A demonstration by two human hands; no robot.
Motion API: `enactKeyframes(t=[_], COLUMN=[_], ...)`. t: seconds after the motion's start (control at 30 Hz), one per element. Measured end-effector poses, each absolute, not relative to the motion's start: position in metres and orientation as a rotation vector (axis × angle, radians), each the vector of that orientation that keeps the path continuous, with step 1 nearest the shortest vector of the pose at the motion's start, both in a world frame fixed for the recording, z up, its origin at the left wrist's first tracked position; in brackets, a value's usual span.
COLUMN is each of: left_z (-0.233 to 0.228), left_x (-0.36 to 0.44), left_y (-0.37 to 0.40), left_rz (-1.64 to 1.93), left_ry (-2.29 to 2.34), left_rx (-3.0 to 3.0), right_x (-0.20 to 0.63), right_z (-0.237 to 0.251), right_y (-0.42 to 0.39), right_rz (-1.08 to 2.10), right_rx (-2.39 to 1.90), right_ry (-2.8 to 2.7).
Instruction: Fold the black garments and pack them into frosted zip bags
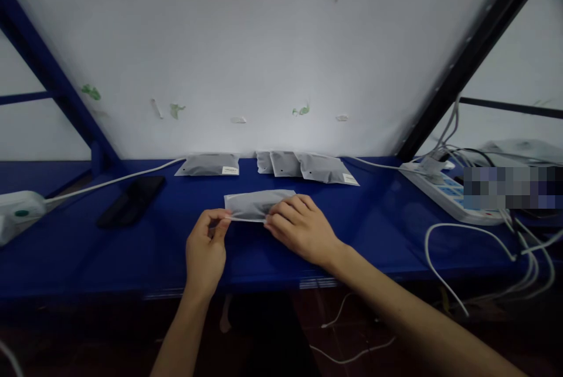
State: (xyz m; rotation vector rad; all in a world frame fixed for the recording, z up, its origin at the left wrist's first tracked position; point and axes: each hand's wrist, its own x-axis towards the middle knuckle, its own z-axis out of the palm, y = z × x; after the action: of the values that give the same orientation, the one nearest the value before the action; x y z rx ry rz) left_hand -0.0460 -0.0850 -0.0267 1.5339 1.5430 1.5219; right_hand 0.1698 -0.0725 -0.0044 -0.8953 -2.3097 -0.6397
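— Where is the grey pouch [257, 204] now?

— It lies flat on the blue table [373, 230], near the front edge, between both hands. The left hand [205, 251] pinches its left corner, thumb and forefinger closed together on the thin edge. The right hand [303, 227] rests on the right part, fingers together and pressing it down.

— How do you think it will handle?

— I judge it is light and soft, a thin foil-like bag that bends easily and may be a little slippery. The flat sealed edges seem the best place to hold it.

— What else is around?

— More grey pouches [308, 167] lie at the back by the white wall, a dark phone [132, 200] is on the left, and a power strip [448, 189] with white cables [466, 230] is on the right.
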Motion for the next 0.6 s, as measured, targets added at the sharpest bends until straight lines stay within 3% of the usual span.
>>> enactKeyframes(t=[0.23,0.4,0.6], left_z=[-0.030,-0.024,-0.009], left_x=[-0.048,-0.046,-0.033], left_y=[-0.087,-0.094,-0.104], left_rz=[1.641,1.644,1.009], left_ry=[1.624,1.446,1.343], left_rx=[1.545,1.703,2.308], right_x=[0.261,0.294,0.295], right_z=[-0.019,-0.044,-0.050], right_y=[-0.057,-0.053,-0.049], right_rz=[-0.618,-0.390,-0.224], right_rx=[-1.255,-1.583,-1.600], right_ry=[-2.292,-1.965,-2.059])
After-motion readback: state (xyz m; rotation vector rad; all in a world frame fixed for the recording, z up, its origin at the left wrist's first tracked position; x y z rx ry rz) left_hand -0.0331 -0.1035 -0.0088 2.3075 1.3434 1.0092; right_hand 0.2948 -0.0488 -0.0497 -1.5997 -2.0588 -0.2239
